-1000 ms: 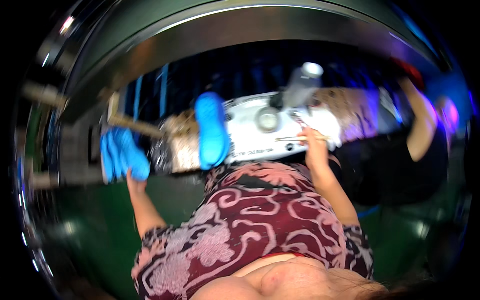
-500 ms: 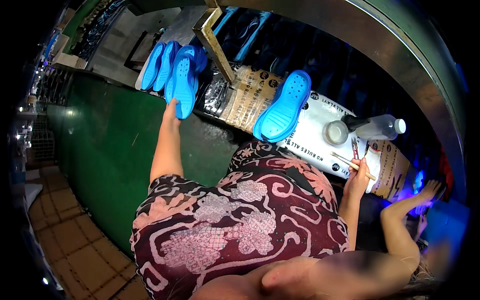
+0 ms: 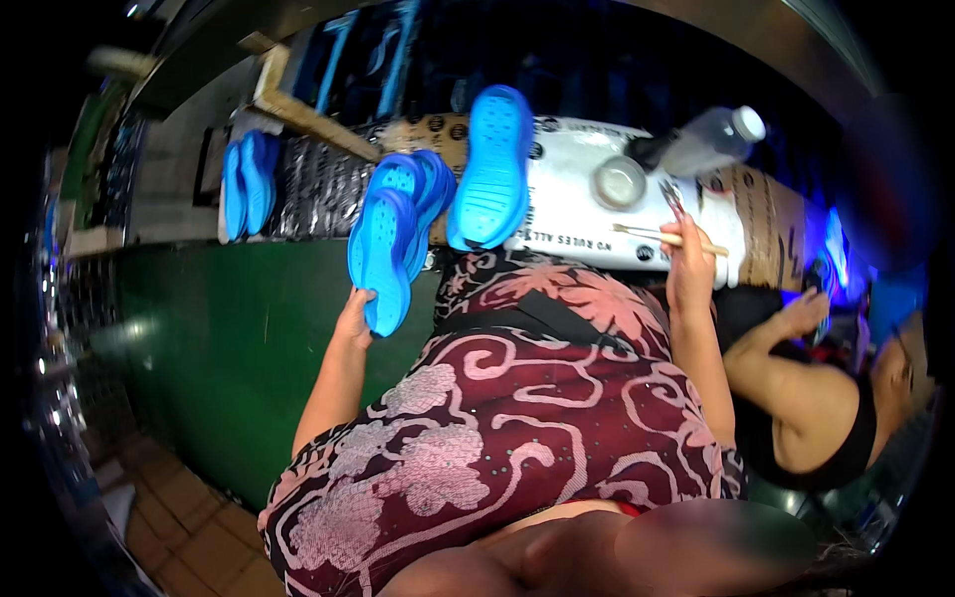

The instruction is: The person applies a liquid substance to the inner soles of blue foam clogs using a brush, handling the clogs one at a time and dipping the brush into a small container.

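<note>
My left hand (image 3: 353,316) now clamps the stacked bright-blue foam clogs (image 3: 393,234), drawn nearer since before; my right hand (image 3: 688,267), at two o'clock, pinches a thin wooden brush (image 3: 668,236).

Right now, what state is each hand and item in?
Left hand: gripping a pair of blue clogs.
Right hand: holding a thin brush.
Single clog: sole up on the white sheet.
Bottle: capped, tilted.
Round tin: open.
</note>
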The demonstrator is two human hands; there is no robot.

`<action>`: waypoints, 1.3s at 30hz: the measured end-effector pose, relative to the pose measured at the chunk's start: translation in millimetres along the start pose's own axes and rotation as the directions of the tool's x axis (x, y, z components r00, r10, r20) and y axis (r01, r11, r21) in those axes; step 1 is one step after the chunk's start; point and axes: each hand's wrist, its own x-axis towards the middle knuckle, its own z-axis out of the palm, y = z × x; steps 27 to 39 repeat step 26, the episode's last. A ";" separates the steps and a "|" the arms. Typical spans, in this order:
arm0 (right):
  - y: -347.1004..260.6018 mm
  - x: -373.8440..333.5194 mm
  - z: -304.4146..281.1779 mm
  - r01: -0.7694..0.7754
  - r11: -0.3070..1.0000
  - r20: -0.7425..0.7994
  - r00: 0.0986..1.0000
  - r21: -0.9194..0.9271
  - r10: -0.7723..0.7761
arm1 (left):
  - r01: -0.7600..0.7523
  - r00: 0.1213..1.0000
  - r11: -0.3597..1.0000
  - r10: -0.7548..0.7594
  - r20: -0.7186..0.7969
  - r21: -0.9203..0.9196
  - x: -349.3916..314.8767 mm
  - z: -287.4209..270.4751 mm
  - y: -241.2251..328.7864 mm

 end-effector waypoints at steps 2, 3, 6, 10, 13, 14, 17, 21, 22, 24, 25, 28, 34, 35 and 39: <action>-1.0 -0.6 -5.6 0.023 1.000 0.002 1.000 0.006 -0.023 | 0.009 1.000 0.999 -0.010 -0.011 -0.043 19.2 33.7 -0.9; -4.7 -1.5 -6.1 0.040 0.999 0.012 0.999 0.016 -0.040 | 0.032 0.999 0.997 -0.034 -0.017 -0.074 32.1 46.2 -2.1; -7.2 -2.7 -13.2 0.095 0.994 0.021 0.995 0.054 -0.096 | 0.143 0.987 0.981 -0.151 -0.052 -0.133 41.8 98.5 21.9; -14.6 -9.4 -21.7 0.159 0.987 0.034 0.987 0.033 -0.160 | 0.194 0.981 0.980 -0.194 0.008 -0.046 39.8 114.6 42.5; -13.7 -10.0 -23.7 0.152 0.985 0.053 0.986 0.084 -0.156 | 0.256 0.965 0.963 -0.250 -0.075 0.089 17.9 113.4 44.4; -12.3 -10.3 -23.8 0.129 0.986 0.048 0.990 0.109 -0.135 | 0.284 0.955 0.951 -0.269 -0.121 0.125 9.8 112.5 44.8; -11.2 -7.4 -23.6 0.092 0.981 0.062 0.993 0.171 -0.104 | 0.250 0.967 0.966 -0.253 0.041 0.066 -2.0 99.9 49.6; -14.0 -5.9 -22.3 0.045 0.963 0.064 0.996 0.266 -0.065 | -0.029 0.999 0.999 0.028 0.042 0.034 -23.3 126.5 63.8; -16.9 -6.6 -22.2 0.039 0.963 0.070 0.996 0.266 -0.060 | -0.139 0.986 0.989 0.133 0.102 0.053 -30.1 144.9 66.6; -22.2 -6.5 -20.5 0.027 0.963 0.100 0.993 0.267 -0.055 | -0.350 0.926 0.925 0.318 0.205 0.147 -36.7 181.8 61.3; -22.7 -7.5 -20.8 0.053 0.962 0.087 0.993 0.268 -0.079 | -0.452 0.878 0.872 0.398 0.265 0.188 -31.7 193.2 61.8; -27.9 -9.7 -24.6 0.077 0.963 0.105 0.989 0.259 -0.107 | -0.436 0.873 0.871 0.348 0.342 0.227 -18.0 193.8 56.5; -27.9 -9.7 -24.6 0.077 0.963 0.105 0.989 0.259 -0.107 | -0.436 0.873 0.871 0.348 0.342 0.227 -18.0 193.8 56.5; -27.9 -9.7 -24.6 0.077 0.963 0.105 0.989 0.259 -0.107 | -0.436 0.873 0.871 0.348 0.342 0.227 -18.0 193.8 56.5; -27.9 -9.7 -24.6 0.077 0.963 0.105 0.989 0.259 -0.107 | -0.436 0.873 0.871 0.348 0.342 0.227 -18.0 193.8 56.5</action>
